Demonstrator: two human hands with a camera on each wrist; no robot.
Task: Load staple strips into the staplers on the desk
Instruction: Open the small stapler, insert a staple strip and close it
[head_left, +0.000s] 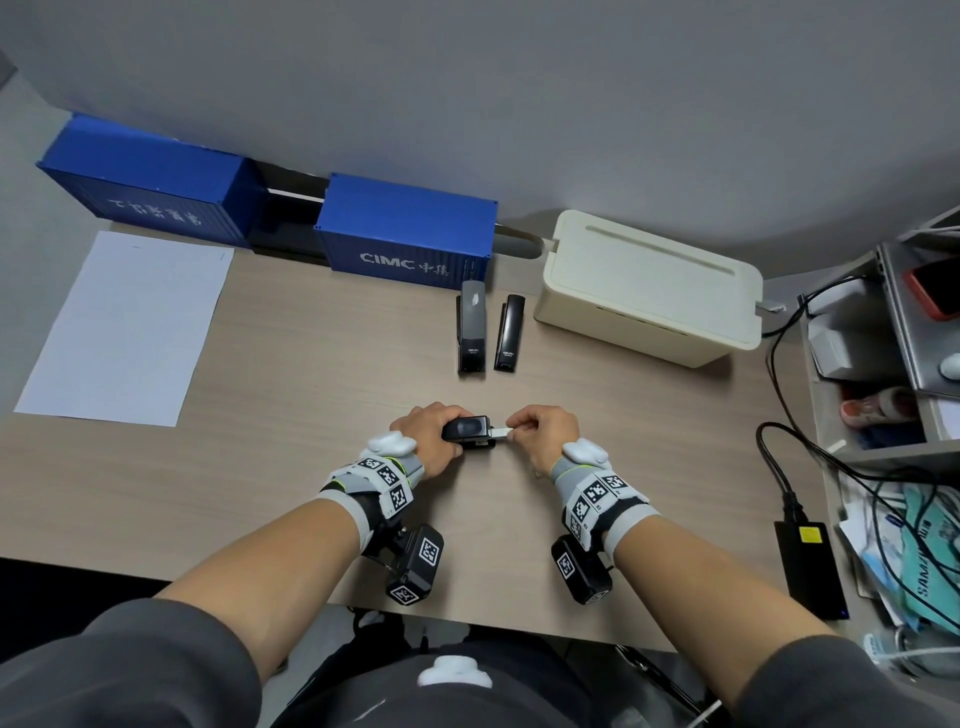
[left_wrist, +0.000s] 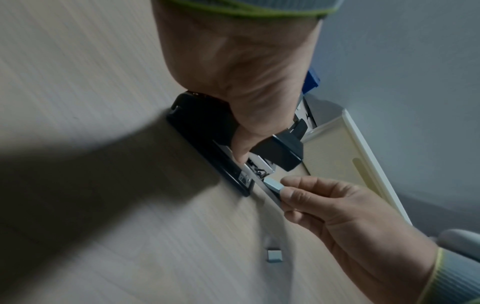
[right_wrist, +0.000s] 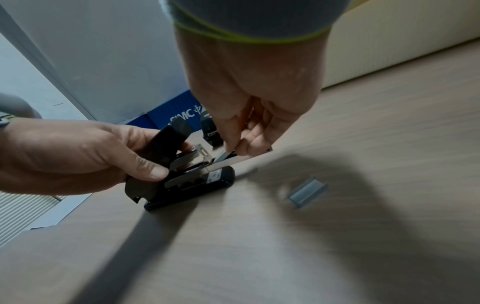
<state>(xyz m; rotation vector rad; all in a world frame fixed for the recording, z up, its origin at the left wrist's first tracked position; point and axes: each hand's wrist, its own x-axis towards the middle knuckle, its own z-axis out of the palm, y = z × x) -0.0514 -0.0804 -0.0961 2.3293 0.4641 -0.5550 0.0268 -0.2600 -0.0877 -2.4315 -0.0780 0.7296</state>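
A black stapler lies at the middle of the desk with its top cover raised. My left hand grips it, thumb on the side of the stapler. A metal magazine rail sticks out of its front. My right hand pinches a short silver staple strip and holds it on that rail. A loose piece of staple strip lies on the desk near my right hand. Two more black staplers lie side by side farther back, shut.
Two blue container-shaped boxes stand along the back wall. A cream box sits back right, a white sheet of paper at left. A black power adapter with cables and a cluttered shelf are on the right.
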